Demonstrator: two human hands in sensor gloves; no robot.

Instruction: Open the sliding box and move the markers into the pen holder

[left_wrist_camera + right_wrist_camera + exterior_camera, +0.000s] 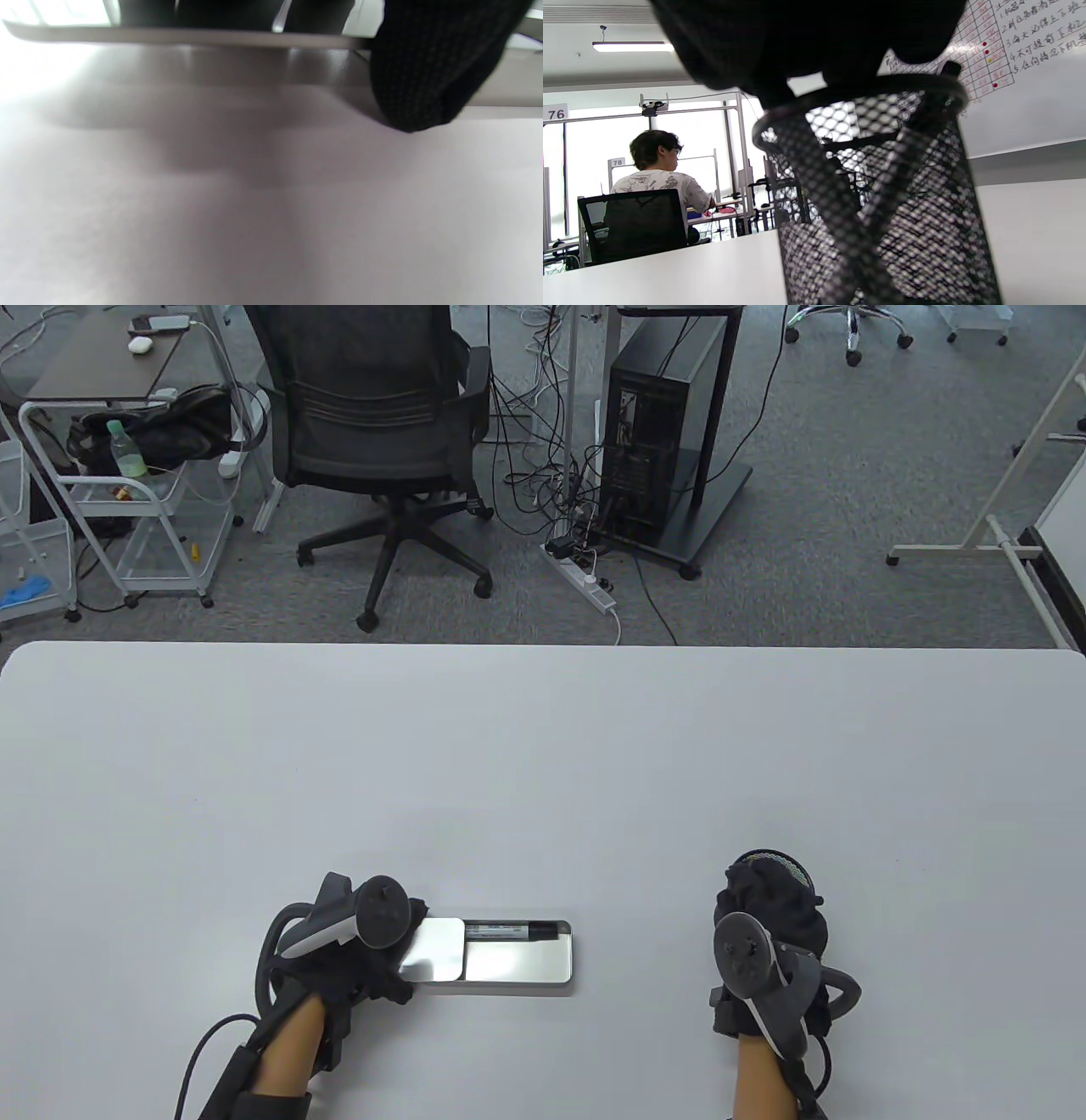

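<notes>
A silver sliding box (517, 963) lies near the table's front edge, its lid (433, 950) pushed left so the tray shows. One black marker (517, 931) lies along the tray's far side. My left hand (373, 959) grips the box's left end at the lid; the left wrist view shows a gloved finger (424, 63) against the lid's edge (191, 37). My right hand (768, 912) sits on top of the black mesh pen holder (785, 863), hiding most of it. In the right wrist view the pen holder (882, 203) holds dark markers (835, 212) leaning inside, with the gloved fingers (806, 42) over its rim.
The white table (543, 746) stretches far beyond both hands. Past its far edge stand an office chair (382, 441), a computer tower (662, 432) and a wire cart (127, 492). A seated person (657, 178) shows in the right wrist view's background.
</notes>
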